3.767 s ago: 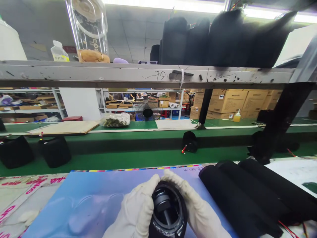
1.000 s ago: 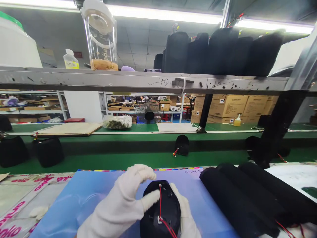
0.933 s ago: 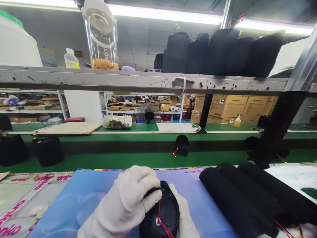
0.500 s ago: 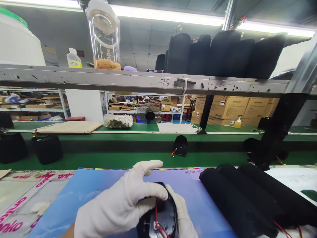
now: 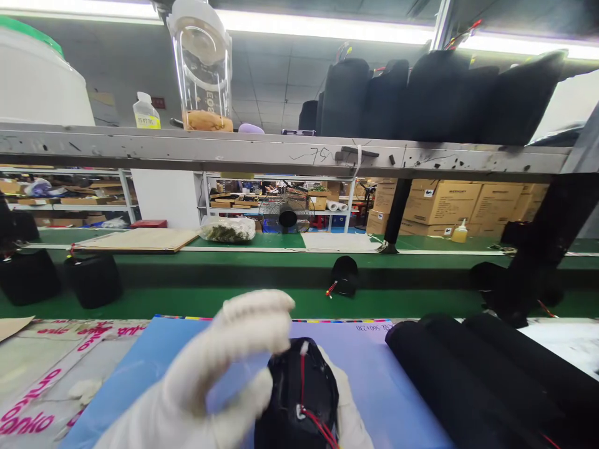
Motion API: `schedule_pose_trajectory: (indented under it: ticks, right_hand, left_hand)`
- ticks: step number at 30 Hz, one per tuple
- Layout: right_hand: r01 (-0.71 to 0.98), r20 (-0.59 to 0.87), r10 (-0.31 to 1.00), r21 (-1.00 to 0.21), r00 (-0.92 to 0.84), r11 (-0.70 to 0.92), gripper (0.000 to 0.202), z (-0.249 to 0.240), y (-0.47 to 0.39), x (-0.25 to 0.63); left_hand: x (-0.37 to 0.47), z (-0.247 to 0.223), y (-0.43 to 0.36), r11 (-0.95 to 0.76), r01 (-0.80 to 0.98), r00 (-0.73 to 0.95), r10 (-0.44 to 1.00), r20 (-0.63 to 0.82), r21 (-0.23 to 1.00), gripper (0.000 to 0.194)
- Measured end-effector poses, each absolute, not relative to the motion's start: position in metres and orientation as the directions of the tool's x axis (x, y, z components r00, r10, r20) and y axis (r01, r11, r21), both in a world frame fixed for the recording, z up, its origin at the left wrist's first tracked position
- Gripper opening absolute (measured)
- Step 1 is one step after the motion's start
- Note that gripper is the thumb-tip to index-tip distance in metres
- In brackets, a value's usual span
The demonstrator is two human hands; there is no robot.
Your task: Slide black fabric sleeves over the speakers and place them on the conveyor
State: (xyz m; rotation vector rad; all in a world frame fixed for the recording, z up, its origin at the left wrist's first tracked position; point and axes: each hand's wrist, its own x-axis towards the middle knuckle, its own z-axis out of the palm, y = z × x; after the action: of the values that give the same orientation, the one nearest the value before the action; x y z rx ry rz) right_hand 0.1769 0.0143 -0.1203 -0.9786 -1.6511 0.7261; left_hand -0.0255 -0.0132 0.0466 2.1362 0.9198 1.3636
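My right hand [image 5: 346, 405], in a white glove, is wrapped round the right side of a black-wrapped battery pack [image 5: 290, 399], and most of its fingers are hidden behind it. The pack's end faces me, with red wires [image 5: 314, 416] running across it and a small white connector near its top edge. To the left of the pack is my gloved left hand [image 5: 219, 362], blurred by motion, its thumb and fingers apart with nothing between them. Below both hands lies a glossy blue sheet [image 5: 369, 368].
Several long black packs [image 5: 468, 374] lie at the right. A green conveyor belt [image 5: 187, 299] crosses behind, carrying a small black pack [image 5: 344, 275] and others at left. Above runs a grey shelf [image 5: 262, 148] with a clear bottle [image 5: 203, 75] and upright black packs [image 5: 435, 100].
My left hand has let go of the pack's top and moved left, fingers apart. The white connector now stands at the pack's top edge. My right hand keeps its hold.
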Motion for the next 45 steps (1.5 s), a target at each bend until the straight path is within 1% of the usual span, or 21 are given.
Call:
schedule_pose_trajectory:
  ticks: [1,2,3,4,6,7,8,10,13,16,18,21,26,30,33,34,36,38,40,43,45]
  right_hand:
    - [0.252,0.443,0.887,-0.85,-0.134,0.462,0.055,-0.12,0.013,0.179]
    - [0.257,0.422,0.894,-0.857,-0.151,0.447,0.056,-0.117,0.012,0.182]
    - [0.256,0.41,0.893,-0.857,-0.188,0.447,0.059,-0.111,0.012,0.188]
    - [0.242,0.411,0.878,-0.851,-0.246,0.467,0.065,-0.102,0.012,0.195]
    - [0.166,0.431,0.82,-0.839,-0.377,0.518,0.076,-0.078,0.017,0.21]
    - [0.11,0.428,0.797,-0.85,-0.425,0.515,0.077,-0.065,0.022,0.217]
    - [0.076,0.391,0.808,-0.88,-0.441,0.468,0.068,-0.051,0.027,0.222]
    - [0.051,0.291,0.871,-0.94,-0.396,0.337,0.052,-0.029,0.039,0.225]
    - [0.031,0.164,0.898,-0.981,-0.408,0.194,0.04,-0.012,0.053,0.213]
    - [0.012,0.085,0.838,-0.994,-0.538,0.109,0.04,-0.008,0.059,0.197]
    - [0.015,0.069,0.823,-0.995,-0.564,0.094,0.04,-0.006,0.059,0.191]
    - [0.027,0.093,0.826,-0.991,-0.556,0.13,0.031,-0.002,0.057,0.186]
    - [0.113,0.218,0.811,-0.938,-0.544,0.327,0.017,-0.003,0.061,0.19]
    - [0.194,0.304,0.755,-0.849,-0.581,0.491,0.017,-0.005,0.066,0.205]
    - [0.252,0.311,0.702,-0.778,-0.64,0.575,0.017,0.003,0.065,0.209]
    - [0.284,0.274,0.713,-0.78,-0.646,0.558,0.02,0.007,0.064,0.208]
    - [0.367,0.135,0.767,-0.817,-0.627,0.444,0.025,0.015,0.062,0.202]
    - [0.435,0.021,0.814,-0.837,-0.58,0.332,0.019,0.02,0.06,0.194]
    - [0.508,0.023,0.852,-0.794,-0.524,0.334,0.012,0.022,0.06,0.185]
    - [0.563,0.131,0.865,-0.71,-0.485,0.423,0.016,0.017,0.062,0.177]
    - [0.514,0.125,0.858,-0.755,-0.498,0.408,0.018,0.012,0.063,0.176]
  left_hand:
    - [-0.032,0.05,-0.008,-0.606,0.286,0.261,0.795,0.548,0.743,0.034]
    - [-0.039,0.052,-0.001,-0.457,0.303,0.234,0.886,0.399,0.836,0.027]
    - [-0.044,0.054,0.006,-0.308,0.341,0.248,0.941,0.232,0.888,0.024]
    - [-0.048,0.055,0.013,-0.212,0.39,0.311,0.946,0.088,0.896,0.023]
    - [-0.052,0.055,0.023,-0.109,0.45,0.504,0.851,-0.15,0.887,0.025]
    - [-0.052,0.054,0.027,-0.105,0.449,0.593,0.778,-0.208,0.887,0.025]
    - [-0.051,0.053,0.029,-0.1,0.429,0.656,0.718,-0.233,0.898,0.026]
    - [-0.048,0.052,0.029,-0.097,0.385,0.686,0.695,-0.214,0.918,0.03]
    - [-0.043,0.052,0.026,-0.17,0.389,0.67,0.727,-0.152,0.905,0.031]
    - [-0.042,0.051,0.026,-0.218,0.416,0.686,0.713,-0.147,0.883,0.03]
    - [-0.043,0.049,0.029,-0.227,0.42,0.695,0.704,-0.15,0.879,0.03]
    - [-0.047,0.042,0.033,-0.264,0.422,0.699,0.704,-0.126,0.867,0.026]
    - [-0.043,0.036,0.033,-0.342,0.457,0.664,0.745,-0.06,0.821,0.022]
    - [-0.027,0.031,0.029,-0.392,0.482,0.609,0.793,0.022,0.783,0.017]
    - [-0.013,0.02,0.032,-0.372,0.441,0.528,0.843,0.1,0.817,0.013]
    - [-0.01,0.015,0.035,-0.355,0.424,0.504,0.857,0.109,0.833,0.013]
    - [-0.007,0.006,0.041,-0.333,0.407,0.48,0.87,0.111,0.851,0.013]
    - [-0.007,0.0,0.047,-0.335,0.403,0.473,0.873,0.12,0.852,0.015]
    - [-0.009,-0.002,0.05,-0.338,0.408,0.47,0.874,0.122,0.848,0.014]
    - [-0.015,0.004,0.048,-0.334,0.42,0.469,0.876,0.113,0.844,0.015]
    - [-0.022,0.011,0.044,-0.331,0.419,0.487,0.868,0.098,0.846,0.017]
